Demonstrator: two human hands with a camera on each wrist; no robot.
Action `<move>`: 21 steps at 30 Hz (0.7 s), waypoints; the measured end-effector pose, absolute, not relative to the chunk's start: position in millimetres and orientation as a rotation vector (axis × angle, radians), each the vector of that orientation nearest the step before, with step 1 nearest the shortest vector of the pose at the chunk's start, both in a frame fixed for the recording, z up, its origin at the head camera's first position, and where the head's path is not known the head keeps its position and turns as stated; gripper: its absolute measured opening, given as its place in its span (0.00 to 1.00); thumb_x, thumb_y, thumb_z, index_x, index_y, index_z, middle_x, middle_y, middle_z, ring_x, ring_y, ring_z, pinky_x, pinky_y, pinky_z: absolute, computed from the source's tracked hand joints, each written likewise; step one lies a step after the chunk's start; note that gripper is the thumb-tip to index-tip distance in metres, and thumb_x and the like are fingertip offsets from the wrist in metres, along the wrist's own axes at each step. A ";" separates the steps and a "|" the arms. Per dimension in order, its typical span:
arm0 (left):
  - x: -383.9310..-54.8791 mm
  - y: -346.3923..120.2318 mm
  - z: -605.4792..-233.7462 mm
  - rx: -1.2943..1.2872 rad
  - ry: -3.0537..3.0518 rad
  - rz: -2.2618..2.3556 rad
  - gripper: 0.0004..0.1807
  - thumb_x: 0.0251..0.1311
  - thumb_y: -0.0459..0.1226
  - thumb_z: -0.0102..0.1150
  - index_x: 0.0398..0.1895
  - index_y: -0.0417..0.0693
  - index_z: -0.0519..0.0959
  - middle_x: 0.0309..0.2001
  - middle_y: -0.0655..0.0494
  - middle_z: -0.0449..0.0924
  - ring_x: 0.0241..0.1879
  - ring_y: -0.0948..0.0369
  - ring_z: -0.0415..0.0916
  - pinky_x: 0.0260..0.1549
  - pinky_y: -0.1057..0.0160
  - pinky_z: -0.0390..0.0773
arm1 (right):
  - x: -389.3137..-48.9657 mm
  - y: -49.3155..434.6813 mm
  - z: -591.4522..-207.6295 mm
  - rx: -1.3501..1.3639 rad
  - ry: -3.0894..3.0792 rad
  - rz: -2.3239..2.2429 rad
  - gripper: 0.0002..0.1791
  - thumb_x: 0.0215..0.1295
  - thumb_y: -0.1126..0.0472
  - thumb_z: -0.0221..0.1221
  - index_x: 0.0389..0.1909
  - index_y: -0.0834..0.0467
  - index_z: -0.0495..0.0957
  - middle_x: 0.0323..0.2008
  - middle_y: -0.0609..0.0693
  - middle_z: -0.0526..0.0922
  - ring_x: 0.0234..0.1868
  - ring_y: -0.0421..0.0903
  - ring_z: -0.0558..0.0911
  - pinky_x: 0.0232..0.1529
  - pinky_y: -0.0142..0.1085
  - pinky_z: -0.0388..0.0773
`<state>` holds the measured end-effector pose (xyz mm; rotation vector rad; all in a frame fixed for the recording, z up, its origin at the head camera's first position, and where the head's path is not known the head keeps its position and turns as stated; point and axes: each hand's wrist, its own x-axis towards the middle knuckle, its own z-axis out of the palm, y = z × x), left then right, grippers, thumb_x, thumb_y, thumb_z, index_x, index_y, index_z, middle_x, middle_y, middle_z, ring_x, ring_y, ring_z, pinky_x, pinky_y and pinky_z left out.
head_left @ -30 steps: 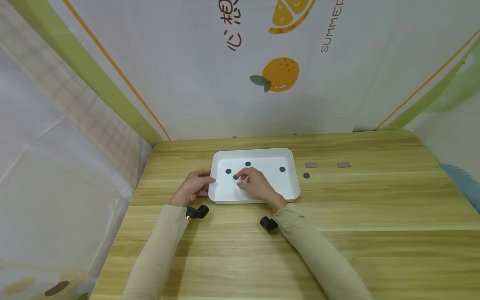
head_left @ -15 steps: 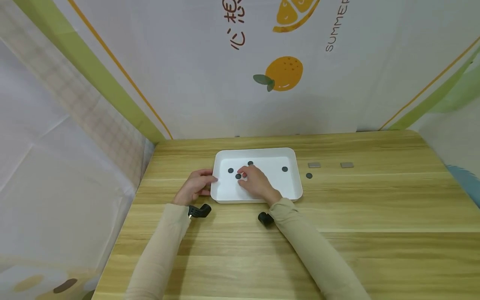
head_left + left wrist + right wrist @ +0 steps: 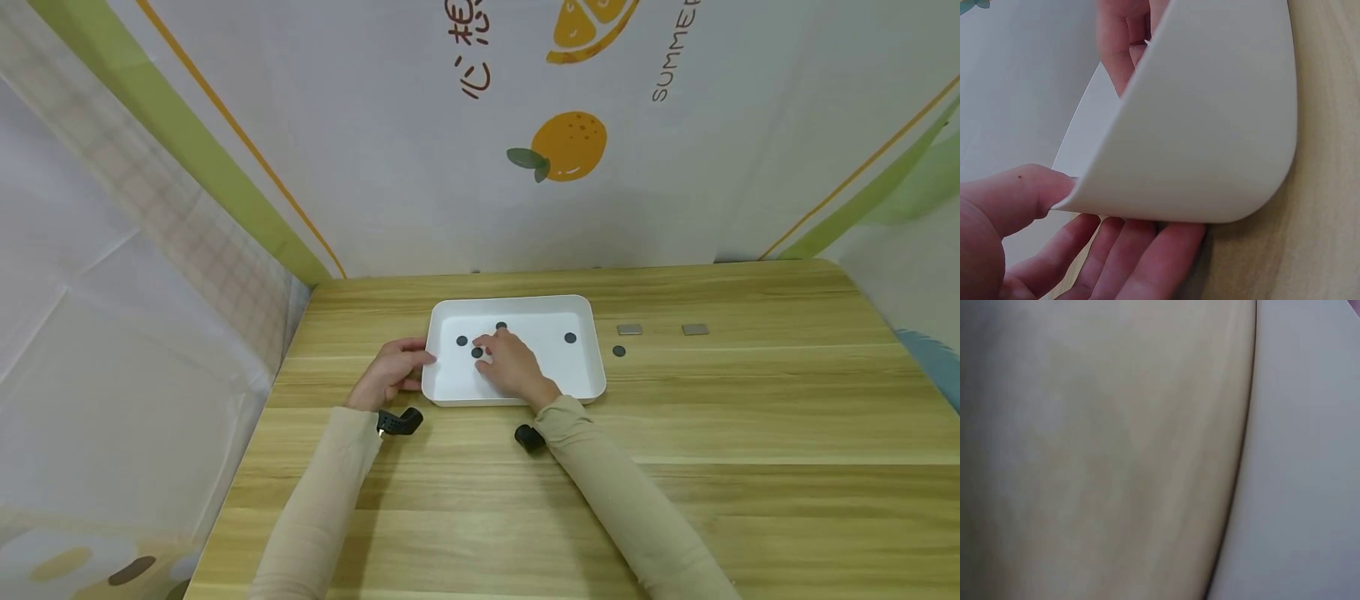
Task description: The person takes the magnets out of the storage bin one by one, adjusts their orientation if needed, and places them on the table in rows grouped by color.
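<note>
A white rectangular tray (image 3: 547, 367) rests on the wooden table. My left hand (image 3: 392, 367) grips its left end, and in the left wrist view the thumb (image 3: 1041, 187) presses on the rim with the fingers outside the wall. Inside the tray, my right hand (image 3: 512, 364) has its thumb and index finger apart on either side of a small dark disc (image 3: 477, 352). Another dark disc (image 3: 461, 341) lies to its left, a third disc (image 3: 501, 326) is partly hidden behind the right hand, and one more disc (image 3: 571, 337) lies towards the tray's right end.
Right of the tray, a dark disc (image 3: 618, 351) lies on the table near two flat grey rectangles, one nearer (image 3: 629, 329) and one farther right (image 3: 695, 329). A printed white curtain (image 3: 420, 183) hangs behind the table. The right wrist view shows blurred tabletop and tray wall (image 3: 1297, 456).
My right hand has shifted slightly left, so its thumb and index finger now stand around the disc. The head view has moved a little. My left hand keeps its hold on the tray.
</note>
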<state>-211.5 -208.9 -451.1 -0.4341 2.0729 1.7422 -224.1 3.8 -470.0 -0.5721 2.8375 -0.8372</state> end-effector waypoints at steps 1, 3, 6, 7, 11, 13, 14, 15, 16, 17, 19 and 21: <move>-211.5 -209.0 -451.0 -0.433 2.073 1.740 0.29 0.62 0.31 0.56 0.68 0.39 0.65 0.54 0.43 0.77 0.31 0.65 0.81 0.26 0.66 0.83 | -223.8 3.8 -469.9 -0.575 2.837 -0.829 0.20 0.64 0.58 0.59 0.58 0.53 0.78 0.40 0.52 0.76 0.39 0.47 0.75 0.38 0.38 0.75; -211.6 -209.2 -451.3 -0.431 2.075 1.736 0.30 0.62 0.31 0.56 0.68 0.39 0.65 0.54 0.42 0.76 0.31 0.65 0.81 0.26 0.66 0.83 | -223.5 3.7 -469.6 -0.588 2.843 -0.817 0.20 0.64 0.59 0.59 0.57 0.52 0.78 0.41 0.52 0.77 0.41 0.47 0.76 0.40 0.39 0.76; -212.1 -209.7 -452.1 -0.432 2.076 1.738 0.30 0.61 0.31 0.56 0.68 0.39 0.65 0.54 0.42 0.76 0.31 0.65 0.80 0.26 0.67 0.83 | -223.0 3.8 -469.5 -0.606 2.849 -0.808 0.18 0.64 0.59 0.59 0.55 0.53 0.80 0.42 0.52 0.77 0.42 0.48 0.76 0.43 0.40 0.77; -212.2 -209.8 -452.4 -0.434 2.076 1.740 0.29 0.61 0.31 0.56 0.68 0.38 0.65 0.54 0.42 0.76 0.31 0.65 0.80 0.26 0.66 0.83 | -222.9 3.8 -469.5 -0.608 2.849 -0.809 0.18 0.65 0.58 0.59 0.55 0.53 0.80 0.42 0.53 0.77 0.43 0.48 0.77 0.44 0.40 0.77; -212.4 -209.7 -453.2 -0.442 2.078 1.740 0.29 0.61 0.31 0.56 0.67 0.38 0.65 0.52 0.44 0.77 0.30 0.65 0.80 0.25 0.66 0.83 | -222.8 4.2 -469.9 -0.613 2.849 -0.806 0.17 0.65 0.58 0.60 0.55 0.53 0.80 0.43 0.53 0.77 0.43 0.48 0.77 0.45 0.40 0.77; -212.3 -209.5 -453.2 -0.441 2.079 1.737 0.29 0.61 0.31 0.56 0.67 0.39 0.65 0.50 0.45 0.77 0.30 0.65 0.80 0.26 0.67 0.83 | -222.9 4.4 -470.3 -0.613 2.851 -0.807 0.17 0.65 0.58 0.60 0.55 0.53 0.80 0.42 0.52 0.77 0.42 0.48 0.76 0.44 0.40 0.77; -212.1 -209.4 -453.1 -0.439 2.079 1.736 0.30 0.61 0.31 0.56 0.68 0.39 0.65 0.50 0.46 0.77 0.29 0.65 0.80 0.26 0.67 0.83 | -222.8 4.6 -470.4 -0.611 2.849 -0.809 0.17 0.65 0.58 0.60 0.54 0.53 0.80 0.42 0.52 0.77 0.42 0.48 0.76 0.44 0.40 0.77; -211.9 -209.3 -453.1 -0.444 2.078 1.738 0.29 0.61 0.31 0.56 0.67 0.39 0.65 0.50 0.46 0.77 0.29 0.65 0.80 0.26 0.66 0.83 | -222.7 4.7 -470.5 -0.610 2.848 -0.811 0.17 0.65 0.58 0.60 0.54 0.53 0.80 0.41 0.52 0.77 0.42 0.48 0.76 0.44 0.40 0.77; -211.8 -209.2 -453.0 -0.442 2.079 1.740 0.29 0.61 0.31 0.56 0.67 0.39 0.65 0.49 0.46 0.77 0.29 0.64 0.80 0.26 0.66 0.83 | -222.6 4.8 -470.6 -0.610 2.846 -0.814 0.17 0.65 0.58 0.60 0.54 0.53 0.80 0.41 0.52 0.77 0.41 0.48 0.76 0.44 0.40 0.76; -211.6 -209.2 -452.9 -0.439 2.079 1.740 0.30 0.61 0.31 0.56 0.67 0.39 0.65 0.49 0.47 0.77 0.29 0.64 0.81 0.26 0.66 0.83 | -222.6 4.9 -470.8 -0.609 2.844 -0.817 0.17 0.65 0.58 0.60 0.54 0.53 0.80 0.41 0.52 0.76 0.41 0.47 0.76 0.44 0.39 0.76; -211.5 -209.3 -453.3 -0.431 2.081 1.743 0.30 0.61 0.31 0.56 0.67 0.39 0.65 0.49 0.47 0.78 0.29 0.64 0.81 0.26 0.66 0.83 | -222.4 5.1 -471.2 -0.609 2.845 -0.825 0.16 0.65 0.58 0.60 0.54 0.53 0.80 0.40 0.52 0.76 0.40 0.47 0.75 0.43 0.39 0.76; -211.8 -209.5 -453.8 -0.427 2.080 1.750 0.30 0.61 0.31 0.56 0.67 0.38 0.65 0.49 0.46 0.78 0.29 0.65 0.81 0.26 0.66 0.83 | -222.4 5.2 -471.5 -0.607 2.846 -0.833 0.16 0.65 0.58 0.60 0.53 0.53 0.81 0.40 0.52 0.76 0.40 0.47 0.75 0.43 0.38 0.75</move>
